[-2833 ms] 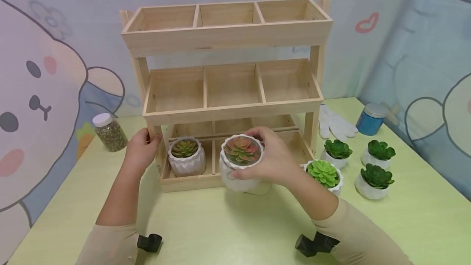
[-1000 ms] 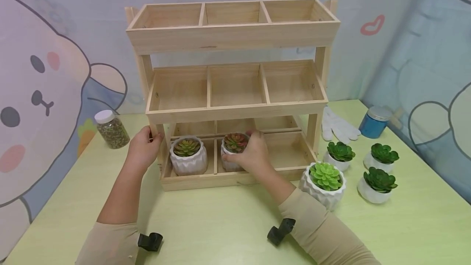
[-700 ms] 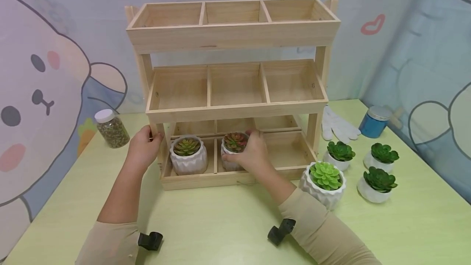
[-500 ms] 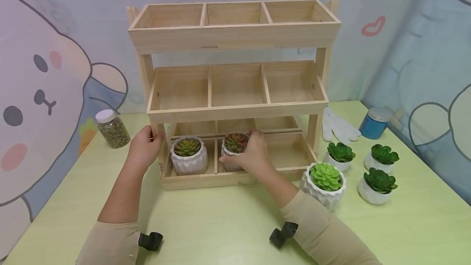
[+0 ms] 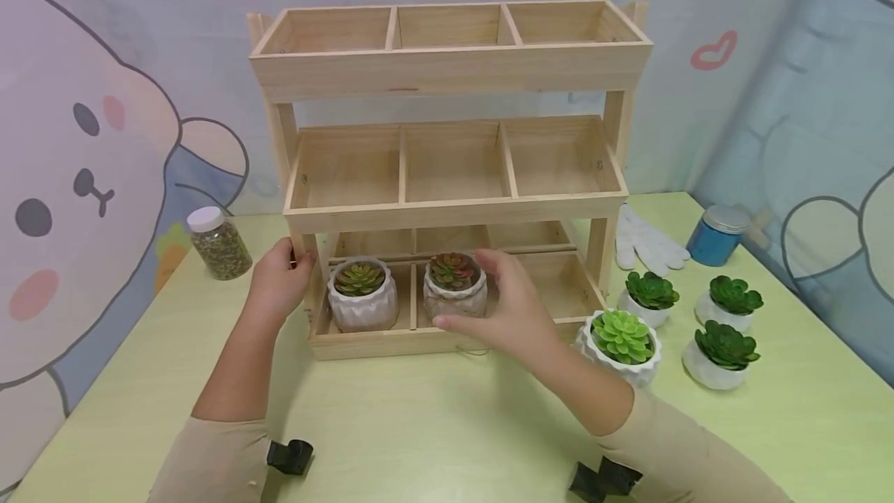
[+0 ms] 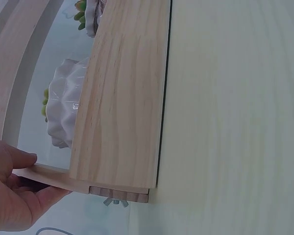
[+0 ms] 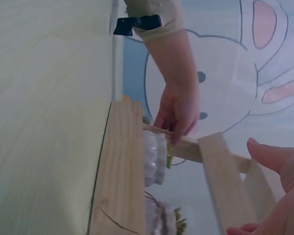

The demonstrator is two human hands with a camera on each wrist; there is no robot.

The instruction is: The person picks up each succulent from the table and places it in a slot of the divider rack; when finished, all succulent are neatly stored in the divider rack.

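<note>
A wooden three-tier shelf (image 5: 447,67) stands on the table. My left hand (image 5: 275,286) grips its left upright (image 6: 51,177) beside the bottom tier, thumb on one side and fingers on the other. A reddish succulent in a ribbed white pot (image 5: 455,303) sits in the bottom tier's middle compartment. Next to it, in the left compartment, is a green-brown succulent in a similar white pot (image 5: 363,307). My right hand (image 5: 517,320) is just right of the reddish one's pot, thumb and fingers spread apart, holding nothing; the right wrist view also shows them spread.
Right of the shelf stand a bright green succulent in a white pot (image 5: 624,344) and several dark green ones (image 5: 719,369) in small white pots. Behind them are white gloves (image 5: 646,243) and a blue jar (image 5: 717,235). A white-lidded jar (image 5: 219,245) of granules stands left.
My right hand brought the reddish succulent from in front of the shelf into the middle compartment, then let go and drew back to the right. The left hand stays on the upright.
</note>
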